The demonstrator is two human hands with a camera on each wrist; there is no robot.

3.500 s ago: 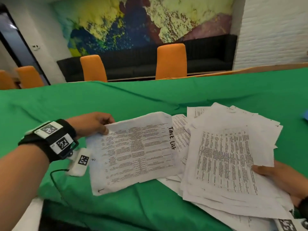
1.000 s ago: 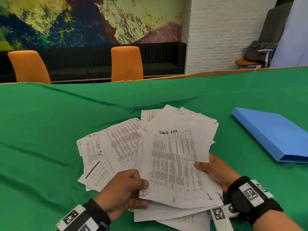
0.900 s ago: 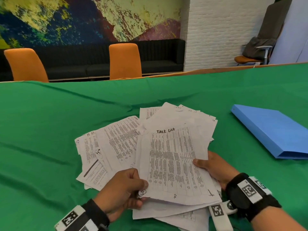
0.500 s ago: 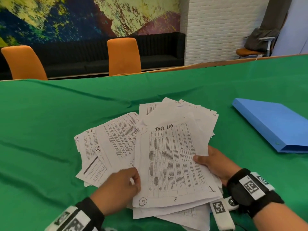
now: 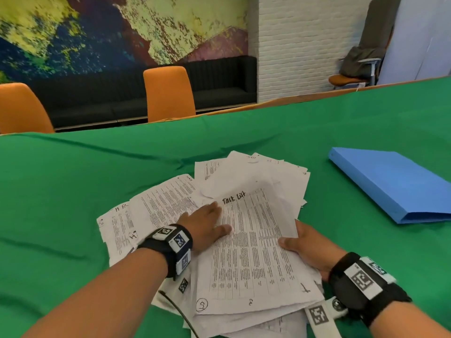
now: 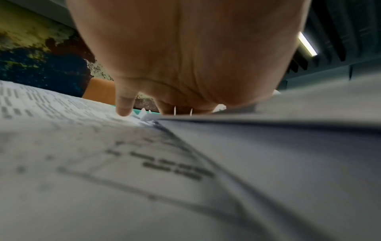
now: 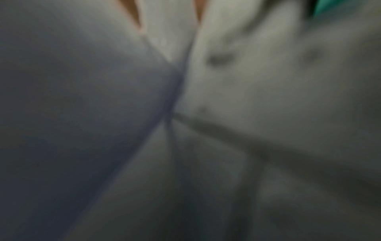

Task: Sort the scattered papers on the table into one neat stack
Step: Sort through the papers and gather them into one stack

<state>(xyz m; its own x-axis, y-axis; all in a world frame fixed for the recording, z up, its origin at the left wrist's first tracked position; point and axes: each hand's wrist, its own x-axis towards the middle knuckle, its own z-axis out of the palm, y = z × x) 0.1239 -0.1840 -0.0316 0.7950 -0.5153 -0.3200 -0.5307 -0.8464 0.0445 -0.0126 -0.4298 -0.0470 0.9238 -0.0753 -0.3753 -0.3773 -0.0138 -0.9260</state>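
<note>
The topmost white printed sheet [image 5: 251, 250] bears a handwritten "Task List" at its 12 o'clock edge, a circled "3" at 7 o'clock and a "T" at 5 o'clock. At 9 o'clock, a lower crumpled white page [image 5: 117, 225] shows handwritten "H R". Printed columns are illegible.

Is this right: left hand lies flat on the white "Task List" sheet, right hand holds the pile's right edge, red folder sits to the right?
Not quite: the folder is blue, as the head view shows. The rest holds: left hand lies flat on the white "Task List" sheet, right hand holds the pile's right edge.
</note>
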